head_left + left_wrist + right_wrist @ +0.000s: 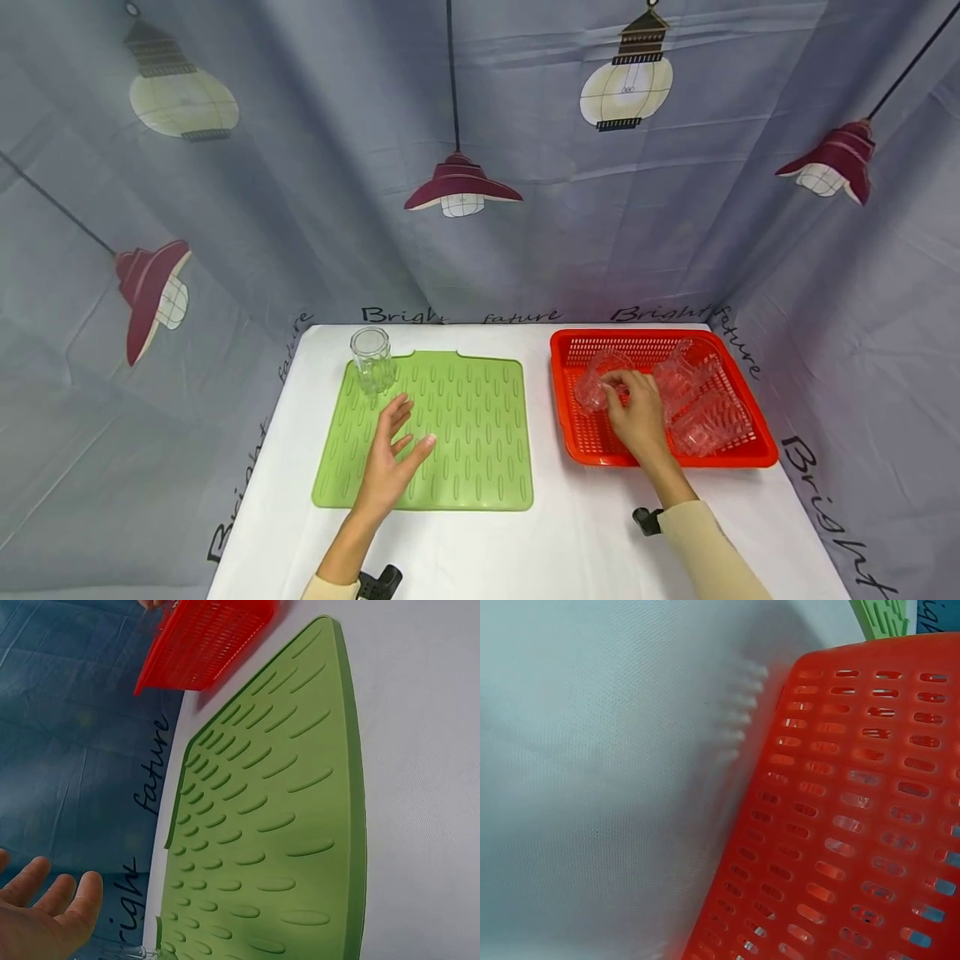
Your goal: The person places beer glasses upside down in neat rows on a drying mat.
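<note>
My right hand (637,408) reaches into the red plastic basket (763,454), thumb and fingers curled at a clear glass mug (591,393) on its left side. Another glass mug (372,367) stands upright at the far left corner of the green draining mat (480,492). Just nearer than that mug, my left hand (390,467) hovers over the mat, fingers spread and holding nothing. Its fingers also show at the lower left of the left wrist view. In the right wrist view, the basket's slotted wall (840,825) hides the right hand.
More clear glass mugs (708,425) lie on their sides in the right part of the basket. A white cloth (540,550) covers the table under mat and basket. Behind the table hangs a grey curtain (525,258) printed with lamps.
</note>
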`<state>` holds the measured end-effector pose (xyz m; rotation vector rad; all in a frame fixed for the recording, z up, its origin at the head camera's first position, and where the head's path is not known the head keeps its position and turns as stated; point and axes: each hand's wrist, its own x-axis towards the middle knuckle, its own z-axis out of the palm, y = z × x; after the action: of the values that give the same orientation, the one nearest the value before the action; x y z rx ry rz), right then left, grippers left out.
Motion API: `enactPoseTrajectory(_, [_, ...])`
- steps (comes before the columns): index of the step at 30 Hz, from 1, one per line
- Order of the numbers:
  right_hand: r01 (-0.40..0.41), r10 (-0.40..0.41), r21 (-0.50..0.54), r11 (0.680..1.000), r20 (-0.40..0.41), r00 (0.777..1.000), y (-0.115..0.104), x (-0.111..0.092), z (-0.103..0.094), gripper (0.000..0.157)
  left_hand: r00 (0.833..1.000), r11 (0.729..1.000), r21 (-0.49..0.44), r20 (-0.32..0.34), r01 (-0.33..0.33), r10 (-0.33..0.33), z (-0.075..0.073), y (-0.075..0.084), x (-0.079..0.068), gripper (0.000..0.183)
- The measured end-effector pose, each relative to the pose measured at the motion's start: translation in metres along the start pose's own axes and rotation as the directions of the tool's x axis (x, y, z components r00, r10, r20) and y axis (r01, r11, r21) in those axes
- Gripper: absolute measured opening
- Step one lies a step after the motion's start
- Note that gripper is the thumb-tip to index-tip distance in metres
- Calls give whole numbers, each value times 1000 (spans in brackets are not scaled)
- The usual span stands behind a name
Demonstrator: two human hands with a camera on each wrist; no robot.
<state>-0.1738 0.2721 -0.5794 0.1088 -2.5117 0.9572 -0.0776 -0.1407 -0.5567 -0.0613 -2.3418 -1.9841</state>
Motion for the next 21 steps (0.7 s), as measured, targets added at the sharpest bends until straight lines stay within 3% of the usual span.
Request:
enactPoseTrajectory(9, [-7,7,-15,1000,-28,1000,3,-6,-3,8,1000,1000,3,7,13,-13,1,0,-1,82])
enactPoseTrajectory(21, [55,-52,37,998,-77,996,1,-11,-8,13,1000,1000,-22,12,14,-14,3,0,-1,82])
